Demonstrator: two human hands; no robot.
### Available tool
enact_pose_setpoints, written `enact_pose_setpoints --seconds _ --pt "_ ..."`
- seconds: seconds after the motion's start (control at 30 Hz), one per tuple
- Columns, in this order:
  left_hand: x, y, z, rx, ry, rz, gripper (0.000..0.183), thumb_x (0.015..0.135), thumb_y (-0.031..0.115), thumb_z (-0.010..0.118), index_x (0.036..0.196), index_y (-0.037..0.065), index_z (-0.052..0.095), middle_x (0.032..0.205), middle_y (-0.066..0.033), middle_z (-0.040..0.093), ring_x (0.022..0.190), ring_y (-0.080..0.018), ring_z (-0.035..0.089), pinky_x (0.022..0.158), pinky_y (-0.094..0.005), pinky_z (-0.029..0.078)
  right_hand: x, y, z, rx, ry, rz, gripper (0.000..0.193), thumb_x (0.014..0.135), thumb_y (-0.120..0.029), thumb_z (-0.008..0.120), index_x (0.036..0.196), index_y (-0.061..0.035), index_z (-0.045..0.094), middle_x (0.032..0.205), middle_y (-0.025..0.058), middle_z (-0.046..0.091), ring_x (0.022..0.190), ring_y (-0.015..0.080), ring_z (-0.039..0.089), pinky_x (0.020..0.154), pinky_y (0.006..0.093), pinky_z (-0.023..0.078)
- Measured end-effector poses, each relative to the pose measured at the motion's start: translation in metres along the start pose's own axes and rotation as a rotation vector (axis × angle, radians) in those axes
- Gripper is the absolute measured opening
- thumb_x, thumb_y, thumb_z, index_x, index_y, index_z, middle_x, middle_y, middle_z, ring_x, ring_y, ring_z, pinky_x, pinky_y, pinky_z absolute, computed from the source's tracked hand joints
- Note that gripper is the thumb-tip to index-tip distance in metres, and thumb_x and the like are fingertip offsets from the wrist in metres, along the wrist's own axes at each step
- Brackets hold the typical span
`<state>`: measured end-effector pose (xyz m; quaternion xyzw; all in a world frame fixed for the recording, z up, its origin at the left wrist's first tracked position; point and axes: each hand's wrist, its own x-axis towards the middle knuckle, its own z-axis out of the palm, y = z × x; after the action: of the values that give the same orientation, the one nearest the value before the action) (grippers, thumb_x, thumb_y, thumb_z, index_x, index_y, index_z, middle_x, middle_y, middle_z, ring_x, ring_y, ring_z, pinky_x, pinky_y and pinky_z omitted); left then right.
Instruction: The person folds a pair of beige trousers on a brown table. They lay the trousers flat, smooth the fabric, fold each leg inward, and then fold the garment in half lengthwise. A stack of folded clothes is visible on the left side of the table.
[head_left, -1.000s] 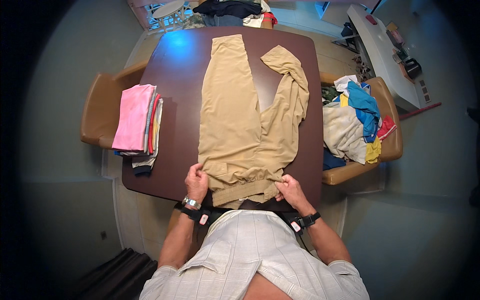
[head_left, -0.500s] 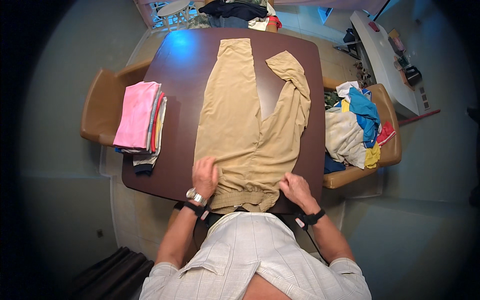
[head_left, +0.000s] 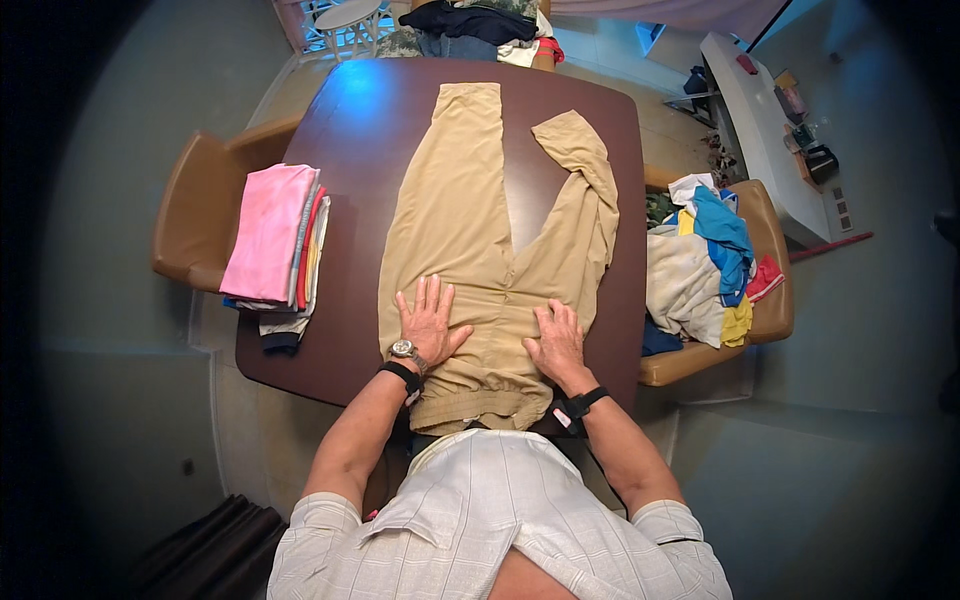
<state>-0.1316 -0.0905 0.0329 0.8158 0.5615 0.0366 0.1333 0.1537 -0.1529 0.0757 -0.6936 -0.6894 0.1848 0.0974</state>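
Khaki trousers lie spread lengthwise on the dark brown table, their gathered elastic waistband toward me at the near edge. The left leg runs straight to the far side, while the right leg is twisted and folded over near its hem. Flat on the upper left part of the trousers rests my left hand, its fingers spread. My right hand presses on the upper right part, fingers apart and slightly bent. Neither hand grips the cloth.
A stack of folded clothes, pink on top, sits at the table's left edge beside a tan chair. Another tan chair at the right carries a loose heap of clothes. More clothes lie beyond the far edge.
Both hands have moved forward from near the waistband and inward onto the trousers. Their fingers, curled before, are now spread out on the cloth.
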Motion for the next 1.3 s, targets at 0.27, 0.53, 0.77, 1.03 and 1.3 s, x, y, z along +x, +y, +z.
enact_pose_setpoints --seconds 0.27,0.53,0.77,1.03,1.3 --pt "-0.003 -0.001 -0.003 0.005 0.009 -0.006 0.097 0.097 0.065 0.072 0.171 0.009 0.044 0.183 -0.0229 0.028 0.17 -0.0439 0.021 0.128 -0.0813 0.014 0.018 0.002 -0.003 0.059 0.122 -0.093 0.061 0.089 -0.011 0.081 0.147 -0.0045 0.063 0.152 0.0226 0.053 0.143 0.0448 0.049 0.115 0.0567 0.046" --pt "-0.003 -0.009 -0.007 -0.007 0.028 -0.034 0.097 0.096 0.065 0.073 0.17 0.009 0.045 0.183 -0.0229 0.028 0.17 -0.0432 0.021 0.128 -0.081 0.014 0.104 0.013 -0.004 -0.01 0.191 -0.258 0.054 0.094 -0.001 0.073 0.146 -0.0123 0.066 0.151 0.0225 0.056 0.139 0.0457 0.054 0.116 0.0531 0.048" --pt "-0.012 -0.036 -0.01 -0.001 0.078 -0.063 0.097 0.092 0.066 0.077 0.166 0.01 0.049 0.181 -0.0225 0.032 0.169 -0.0428 0.023 0.128 -0.0812 0.012 0.096 0.022 -0.007 -0.035 0.078 -0.113 0.054 0.094 -0.01 0.076 0.147 -0.0113 0.065 0.156 0.0204 0.053 0.146 0.0438 0.049 0.117 0.0556 0.046" --pt "0.043 -0.01 -0.04 -0.101 0.164 0.013 0.063 0.105 0.043 0.071 0.158 0.01 0.059 0.171 -0.0206 0.048 0.161 -0.041 0.039 0.131 -0.0714 0.021 0.112 0.013 0.0 -0.054 0.176 -0.204 0.062 0.091 -0.014 0.082 0.15 -0.0084 0.062 0.159 0.0218 0.051 0.149 0.0437 0.046 0.12 0.0584 0.041" --pt "0.096 -0.006 -0.021 -0.049 0.009 0.058 0.072 0.107 0.05 0.066 0.168 0.015 0.049 0.182 -0.018 0.032 0.171 -0.0392 0.022 0.135 -0.0682 0.015 0.117 0.02 0.011 -0.033 0.182 -0.234 0.077 0.09 -0.034 0.088 0.157 -0.0097 0.059 0.166 0.0242 0.045 0.157 0.0452 0.037 0.13 0.0591 0.026"
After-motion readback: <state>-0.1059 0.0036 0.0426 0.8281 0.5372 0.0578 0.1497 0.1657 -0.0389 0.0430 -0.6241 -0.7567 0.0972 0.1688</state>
